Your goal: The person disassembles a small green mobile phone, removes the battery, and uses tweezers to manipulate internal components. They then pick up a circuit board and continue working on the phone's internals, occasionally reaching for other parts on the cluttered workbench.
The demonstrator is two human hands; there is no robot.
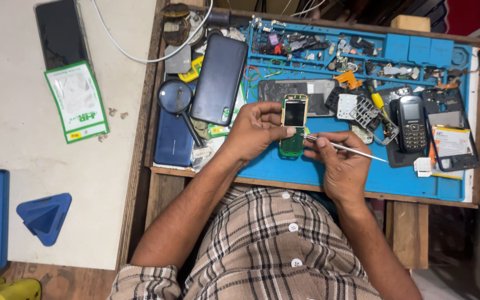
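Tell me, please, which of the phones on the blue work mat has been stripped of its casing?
The small phone with the exposed green circuit board, held in the left hand. The black keypad phone and the dark blue smartphone remain cased.

The phone board [293, 125] is green with a gold rim and a dark screen. The mat [329, 166] on the table is bright blue, and the shirt [273, 250] has brown, white and black checks. The tweezers [343, 147] are silver.

I see a wooden table [162, 194] carrying a blue work mat [329, 172]; beside it, a white table [23, 183] bears a blue wedge stand [45, 218].
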